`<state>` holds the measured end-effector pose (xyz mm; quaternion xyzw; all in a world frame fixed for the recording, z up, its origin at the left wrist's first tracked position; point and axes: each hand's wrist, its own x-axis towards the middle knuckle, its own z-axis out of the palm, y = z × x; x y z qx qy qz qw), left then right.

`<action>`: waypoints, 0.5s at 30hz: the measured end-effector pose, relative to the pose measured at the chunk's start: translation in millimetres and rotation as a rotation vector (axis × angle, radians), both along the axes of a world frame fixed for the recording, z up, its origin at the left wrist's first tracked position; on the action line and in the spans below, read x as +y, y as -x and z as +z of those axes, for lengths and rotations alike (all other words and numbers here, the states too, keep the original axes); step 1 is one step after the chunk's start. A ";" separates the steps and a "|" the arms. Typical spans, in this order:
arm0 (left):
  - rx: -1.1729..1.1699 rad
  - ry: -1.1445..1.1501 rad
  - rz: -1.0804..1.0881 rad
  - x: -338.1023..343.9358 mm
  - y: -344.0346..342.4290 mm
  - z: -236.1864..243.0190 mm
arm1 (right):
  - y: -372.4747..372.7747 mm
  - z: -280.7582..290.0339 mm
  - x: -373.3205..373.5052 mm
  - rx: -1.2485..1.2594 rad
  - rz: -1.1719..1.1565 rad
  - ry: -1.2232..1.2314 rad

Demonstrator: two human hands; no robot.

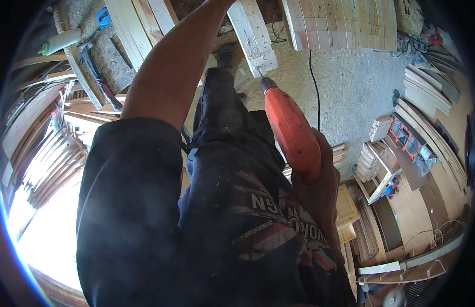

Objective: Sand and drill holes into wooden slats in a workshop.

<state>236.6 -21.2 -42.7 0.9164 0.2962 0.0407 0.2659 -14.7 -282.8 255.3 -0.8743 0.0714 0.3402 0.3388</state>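
Note:
My right hand [319, 176] is closed around the grip of a red-orange power drill [291, 128]. The drill points away from me, its thin bit at the near end of a pale wooden plank [249, 33]. Whether the bit has entered the wood I cannot tell. Screws or holes and rough marks dot the plank's face near that end. My left forearm [178, 64] stretches forward to the far edge of the head view, alongside the plank. The left hand itself lies beyond that edge, so its fingers and anything in them are hidden.
A hammer [99, 77] and a blue tool [103, 18] lie on a bench at the left, by a pale roll [61, 42]. A slatted wooden panel [345, 23] is at the far right. A black cable [314, 84] hangs past the drill. Stacked boards [426, 89] line the right side.

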 end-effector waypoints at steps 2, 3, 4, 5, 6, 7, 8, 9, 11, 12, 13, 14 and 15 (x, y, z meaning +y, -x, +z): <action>0.011 0.016 0.005 -0.4 0.0 3.3 | -1.5 -5.3 3.2 -0.039 0.032 0.040; 0.012 0.017 -0.001 -0.6 0.4 4.6 | -2.2 -8.2 4.8 -0.041 0.035 0.040; 0.016 0.019 -0.006 -1.2 1.1 5.5 | -3.2 -11.5 6.0 0.009 0.041 0.091; 0.016 0.017 0.000 -1.3 1.8 6.1 | -4.2 -16.2 7.4 0.060 0.047 0.147; 0.019 0.017 0.001 -1.6 2.2 6.2 | -5.2 -21.1 8.7 0.051 0.056 0.135; 0.028 0.019 0.000 -1.6 2.7 5.8 | -6.1 -26.1 10.1 0.040 0.062 0.133; 0.036 0.019 0.001 -2.0 3.1 4.8 | -5.7 -28.9 11.6 0.015 0.075 0.119; 0.004 0.004 0.001 -2.4 3.6 3.2 | -5.7 -32.1 12.8 0.038 0.070 0.131; -0.033 -0.015 0.007 -1.1 2.8 -0.1 | -7.1 -40.1 14.4 -0.048 0.062 0.101; -0.036 0.001 0.004 -1.1 2.8 -2.2 | -8.3 -43.7 14.4 -0.046 0.062 0.103; -0.033 0.022 0.000 -1.2 2.7 -4.3 | -9.2 -46.7 14.4 -0.020 0.032 0.099; -0.030 0.025 -0.001 -0.6 2.4 -6.1 | -10.1 -50.9 14.9 0.012 -0.010 0.112; -0.010 0.015 -0.011 -0.4 2.1 -7.2 | -10.8 -55.0 15.1 -0.006 0.002 0.091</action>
